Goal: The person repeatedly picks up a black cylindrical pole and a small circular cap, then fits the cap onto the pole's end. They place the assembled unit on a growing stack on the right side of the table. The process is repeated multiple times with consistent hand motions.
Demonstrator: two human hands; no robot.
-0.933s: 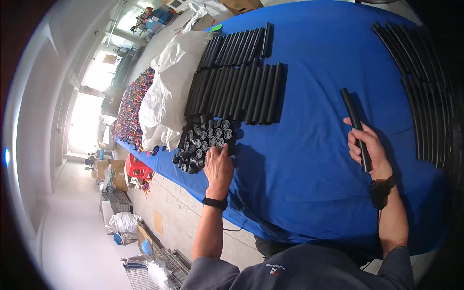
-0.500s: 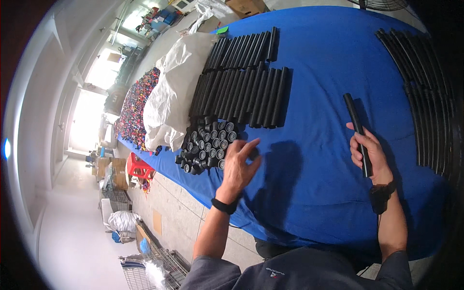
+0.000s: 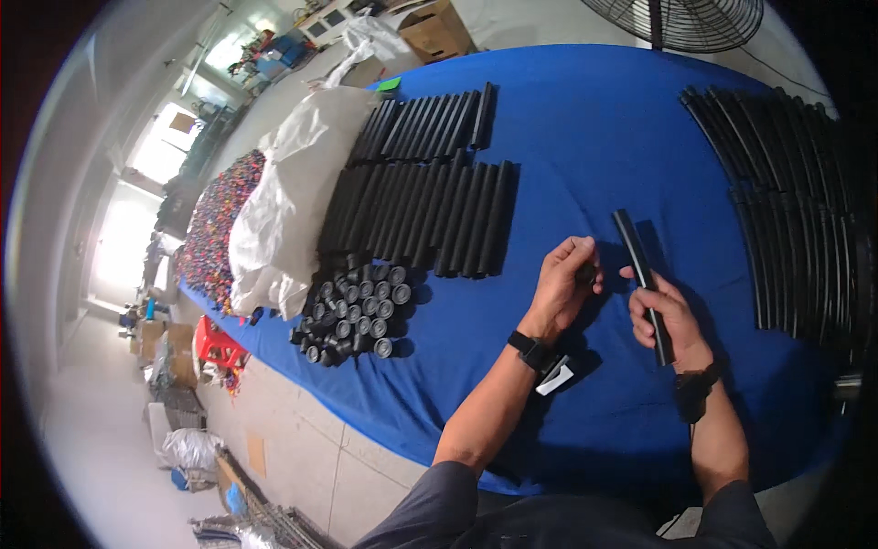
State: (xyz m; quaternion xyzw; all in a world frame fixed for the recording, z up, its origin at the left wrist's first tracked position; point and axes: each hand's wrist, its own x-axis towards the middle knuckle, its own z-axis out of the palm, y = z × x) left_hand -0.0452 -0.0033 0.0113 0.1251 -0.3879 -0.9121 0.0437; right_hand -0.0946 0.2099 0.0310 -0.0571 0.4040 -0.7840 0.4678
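Observation:
My right hand (image 3: 675, 320) is closed round the middle of a black tube (image 3: 631, 238), which leans with its top end up and to the left above the blue cloth. Just left of it, my left hand (image 3: 558, 285) is closed on a small black cap (image 3: 584, 273), mostly hidden by the fingers. The two hands are close but apart. Farther left lies a pile of black caps (image 3: 363, 306), many with their round grey-looking ends up. Behind the pile, black tubes lie side by side in a near row (image 3: 412, 212) and a far row (image 3: 430, 126).
A blue cloth (image 3: 585, 128) covers the table. More black tubes (image 3: 791, 229) lie along its right side. A white sack (image 3: 288, 197) and a heap of small multicoloured pieces (image 3: 219, 229) occupy the left edge. A fan (image 3: 686, 23) stands beyond the table, and a red stool (image 3: 218, 346) at the left.
My left hand has moved right, away from the cap pile and close to the tube, with a black cap in it. My right hand still holds the tube. The view has shifted.

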